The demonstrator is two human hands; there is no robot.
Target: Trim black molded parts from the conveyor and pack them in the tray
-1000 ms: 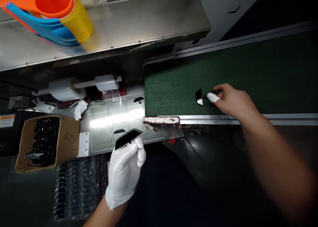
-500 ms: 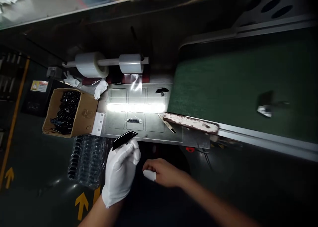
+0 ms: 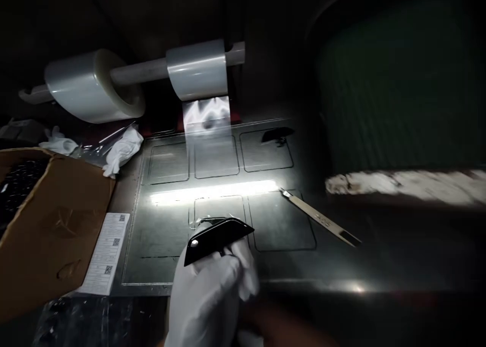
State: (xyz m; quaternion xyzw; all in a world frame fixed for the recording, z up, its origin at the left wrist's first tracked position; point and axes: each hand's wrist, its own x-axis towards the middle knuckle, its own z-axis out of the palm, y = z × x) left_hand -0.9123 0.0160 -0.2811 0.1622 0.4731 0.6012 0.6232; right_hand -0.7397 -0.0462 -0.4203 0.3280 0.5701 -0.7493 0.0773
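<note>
Above the steel work plate (image 3: 159, 246), the white-gloved left hand (image 3: 207, 301) grips a black angular piece (image 3: 220, 240) between closed fingers; the blurred right hand (image 3: 281, 329) at the bottom edge shows no readable grip. A slim metal pick (image 3: 321, 218) lies on the plate's right side, a cardboard box (image 3: 56, 225) sits left of it, and film rolls (image 3: 197, 69) stand beyond it.

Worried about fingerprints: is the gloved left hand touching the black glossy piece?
Touching: the head view shows the white-gloved left hand gripping the black glossy piece along its lower edge.
</note>
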